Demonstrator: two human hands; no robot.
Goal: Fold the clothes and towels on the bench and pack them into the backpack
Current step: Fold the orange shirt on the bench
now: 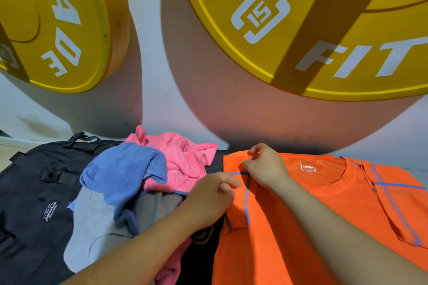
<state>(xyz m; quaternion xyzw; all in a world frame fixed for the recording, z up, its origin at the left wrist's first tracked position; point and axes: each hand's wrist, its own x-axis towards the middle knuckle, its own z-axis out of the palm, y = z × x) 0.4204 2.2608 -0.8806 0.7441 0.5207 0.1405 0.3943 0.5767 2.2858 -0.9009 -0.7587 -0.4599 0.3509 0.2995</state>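
An orange T-shirt (pixel 312 203) with blue seams lies spread on the black bench (pixel 199 259), its collar toward the wall. My right hand (pixel 266 166) pinches the shirt's far left shoulder edge. My left hand (pixel 213 196) pinches the folded-in left sleeve just below it. A heap of towels sits to the left: a blue towel (pixel 125 173) on top, a pink towel (pixel 183 159) behind, a grey towel (pixel 97 227) underneath. The dark backpack (pixel 34 192) lies flat at the far left, partly under the heap.
Two large yellow weight plates (pixel 324 18) hang against the white wall right behind the bench. The bench's far edge runs close under them.
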